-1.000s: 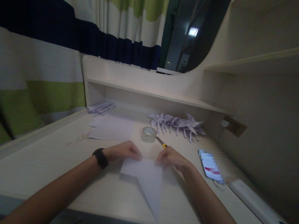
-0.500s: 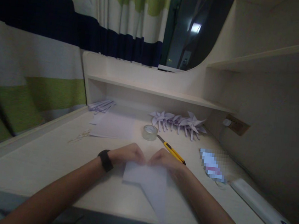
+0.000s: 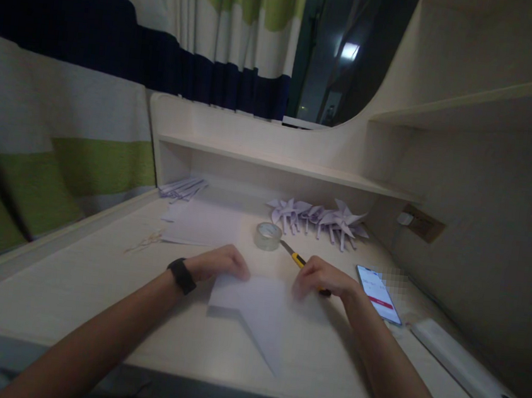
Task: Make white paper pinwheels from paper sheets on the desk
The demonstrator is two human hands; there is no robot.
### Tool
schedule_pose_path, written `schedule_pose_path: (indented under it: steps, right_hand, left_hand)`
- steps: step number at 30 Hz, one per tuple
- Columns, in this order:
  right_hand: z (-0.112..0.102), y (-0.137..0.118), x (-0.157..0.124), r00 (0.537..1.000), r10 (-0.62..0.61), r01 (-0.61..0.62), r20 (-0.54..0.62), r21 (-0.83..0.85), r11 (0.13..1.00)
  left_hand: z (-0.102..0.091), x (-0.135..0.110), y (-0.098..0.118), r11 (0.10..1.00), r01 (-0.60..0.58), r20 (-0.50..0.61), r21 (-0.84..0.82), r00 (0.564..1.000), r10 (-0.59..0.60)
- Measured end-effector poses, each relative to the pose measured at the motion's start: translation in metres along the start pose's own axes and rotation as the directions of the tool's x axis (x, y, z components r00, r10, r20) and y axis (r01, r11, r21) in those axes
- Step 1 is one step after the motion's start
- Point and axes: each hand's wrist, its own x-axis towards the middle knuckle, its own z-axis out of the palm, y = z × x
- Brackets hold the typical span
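A white sheet of paper (image 3: 250, 305), partly folded with one long point toward the desk's front edge, lies before me. My left hand (image 3: 224, 262), a dark band on its wrist, pinches the paper's top edge. Off to the right of the sheet is my right hand (image 3: 319, 277), apart from the paper and curled, its fingertips smeared by motion. It covers part of a yellow utility knife (image 3: 296, 258), whose blade points toward a roll of clear tape (image 3: 268, 237). Whether the right fingers touch the knife cannot be made out.
Several paper pinwheels (image 3: 316, 217) stand at the back. Left of the tape are flat white sheets (image 3: 204, 221), rolled paper sticks (image 3: 181, 188) and a small tangle of rubber bands or string (image 3: 146, 240). A phone (image 3: 379, 294) and a long white device (image 3: 467, 366) lie right.
My right hand has let go of the paper and moved right, over the knife. My left hand has shifted slightly left with the paper.
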Motion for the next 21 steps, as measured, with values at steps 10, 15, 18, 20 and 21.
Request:
schedule_pose_path:
  steps: [10, 15, 18, 20, 21]
  right_hand:
    - [0.052, -0.001, 0.024, 0.956, -0.165, 0.17, -0.242, 0.0, 0.985]
    - [0.044, 0.002, 0.023, 0.956, -0.187, 0.193, -0.226, 0.005, 0.981]
    - [0.034, 0.001, 0.019, 0.954, -0.199, 0.199, -0.225, -0.022, 0.98]
    - [0.027, 0.0, 0.015, 0.952, -0.182, 0.185, -0.248, -0.008, 0.983]
    - [0.024, 0.0, 0.013, 0.95, -0.17, 0.178, -0.261, 0.006, 0.984]
  left_hand:
    - [0.012, 0.002, -0.001, 0.999, -0.028, 0.005, -0.025, 1.0, 0.028]
    - [0.013, 0.002, 0.002, 1.0, -0.018, 0.006, 0.006, 1.0, 0.018]
    - [0.012, 0.0, 0.005, 1.0, -0.001, 0.005, 0.005, 1.0, 0.001]
    - [0.01, -0.001, 0.007, 0.998, 0.049, 0.0, -0.031, 0.999, -0.05]
    - [0.008, -0.002, 0.008, 0.996, 0.078, -0.002, -0.048, 0.997, -0.078]
